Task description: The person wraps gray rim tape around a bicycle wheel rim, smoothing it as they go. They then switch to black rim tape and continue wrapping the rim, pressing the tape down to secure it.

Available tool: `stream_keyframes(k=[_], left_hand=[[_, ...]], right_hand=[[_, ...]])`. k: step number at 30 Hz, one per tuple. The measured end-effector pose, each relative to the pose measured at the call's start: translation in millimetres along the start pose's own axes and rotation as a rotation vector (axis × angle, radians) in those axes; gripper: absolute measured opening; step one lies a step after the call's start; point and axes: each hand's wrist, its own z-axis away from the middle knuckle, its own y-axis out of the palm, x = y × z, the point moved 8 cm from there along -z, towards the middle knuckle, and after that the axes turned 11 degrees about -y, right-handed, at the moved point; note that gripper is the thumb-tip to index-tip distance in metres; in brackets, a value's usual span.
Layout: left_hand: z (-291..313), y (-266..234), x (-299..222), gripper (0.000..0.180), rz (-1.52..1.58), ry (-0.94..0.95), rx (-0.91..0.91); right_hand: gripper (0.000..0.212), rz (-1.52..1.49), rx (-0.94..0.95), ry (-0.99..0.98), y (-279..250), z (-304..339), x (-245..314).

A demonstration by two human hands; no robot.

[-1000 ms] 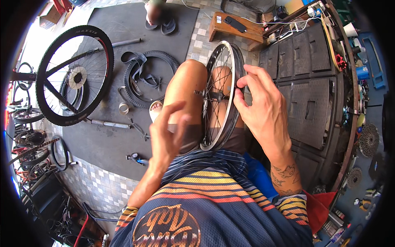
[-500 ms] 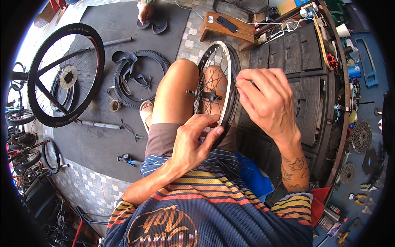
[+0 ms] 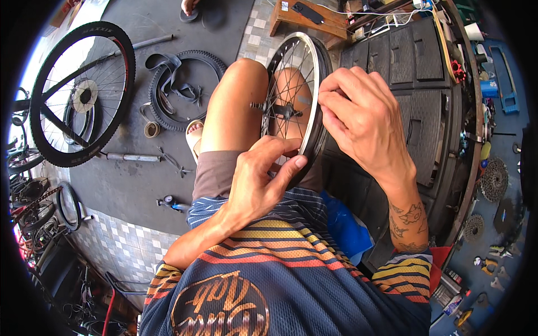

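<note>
A bicycle wheel with a silver rim, dark spokes and a black hub stands upright between my bare knees. My left hand is closed on the near part of the rim, with the thumb on its outer side and the fingers reaching in towards the spokes. My right hand is raised at the wheel's right side, its thumb and fingertips pinched together beside the rim. Whatever may be between those fingertips is too small or hidden to make out. A black band, tyre or tube, runs along the rim's right side.
On the dark mat lie a loose knobbly tyre, a strip of rubber, a pump and a gauge. Another wheel stands left. Black drawers and a tool board flank my right. Another person's hand shows at the far edge.
The view has tilted, so most of the scene sits higher. My left hand keeps its hold on the rim. My right hand stays pinched beside the wheel, with its fingers slightly shifted.
</note>
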Motion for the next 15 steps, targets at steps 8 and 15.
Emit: stream_keyframes(k=[8, 15], left_hand=[[2, 0, 11, 0.028, 0.072, -0.169, 0.034], [1, -5, 18, 0.028, 0.104, -0.161, 0.02]], right_hand=[[0.008, -0.053, -0.06, 0.132, 7, 15, 9], [0.02, -0.305, -0.34, 0.341, 0, 35, -8]])
